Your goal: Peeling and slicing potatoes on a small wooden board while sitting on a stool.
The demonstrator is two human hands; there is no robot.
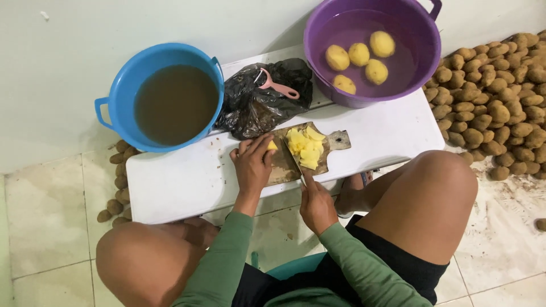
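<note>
1. A low white desk (187, 182) stands on a pale tiled floor (45, 227) against a plain wall, with a seated person's bare knees at either side.
2. The left hand (252, 165) presses flat on a wooden cutting board (284, 167), fingers curled over a small yellow potato piece (272, 145).
3. The right hand (316, 206) is closed around the handle of a knife (293, 161), whose blade lies across the board just beside a pile of potato slices (305, 148).
4. Behind the board sits a black plastic bag (250, 105) with a pink peeler (278, 88) on top.
5. A blue tub (114, 85) holds murky brown water; a purple tub (421, 62) holds peeled potatoes (359, 54) in water.
6. Unpeeled brown potatoes (495, 96) are heaped on the floor at right, with a few more at left.
</note>
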